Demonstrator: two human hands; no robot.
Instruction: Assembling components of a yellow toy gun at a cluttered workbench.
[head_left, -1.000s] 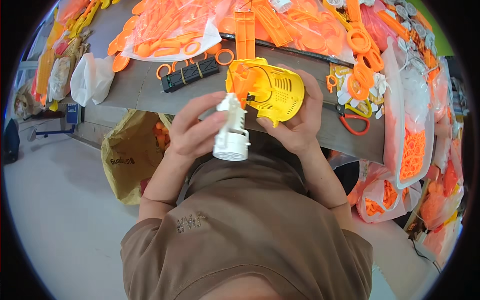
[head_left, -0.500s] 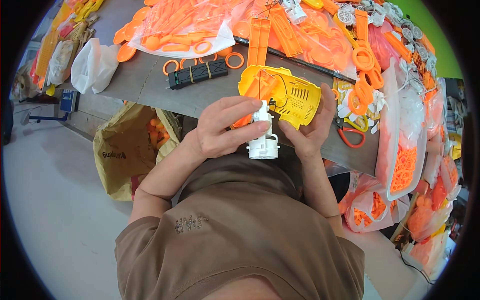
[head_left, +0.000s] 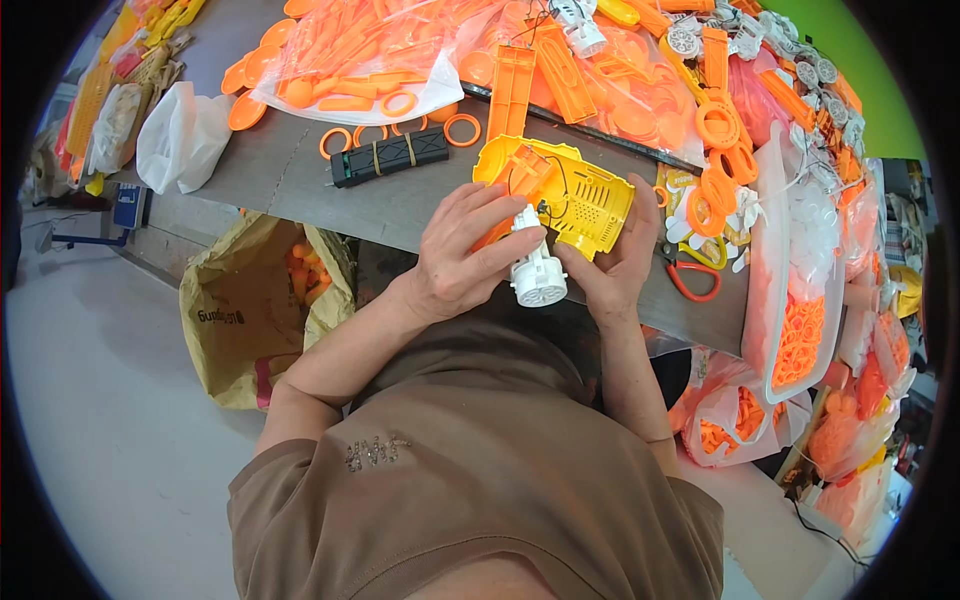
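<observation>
My left hand (head_left: pixel 455 250) is closed around a white plastic mechanism (head_left: pixel 540 280) with a round, slotted end that tilts toward me. Its thumb is hidden. The yellow plastic half-shell (head_left: pixel 602 208) rests in my right hand (head_left: pixel 612 275), fingers behind its right edge and thumb at its lower edge. The shell's hollow inside faces up, with rows of slots and small holes. An orange piece (head_left: pixel 530 172) sits in the left part of the shell, and a thin dark wire runs through it. The upper end of the white mechanism is close against the shell; whether they are joined I cannot tell.
On the grey table (head_left: pixel 300 205) lie a banded black bundle (head_left: pixel 390 158), orange rings (head_left: pixel 463 130), bagged orange parts (head_left: pixel 370 50) and red-handled scissors (head_left: pixel 695 282). A clear bin (head_left: pixel 765 330) stands right. A brown paper bag (head_left: pixel 235 340) hangs open below left.
The white mechanism has tilted and shifted slightly right, so its round end now shows. My left hand has turned with it. The yellow shell has moved slightly left.
</observation>
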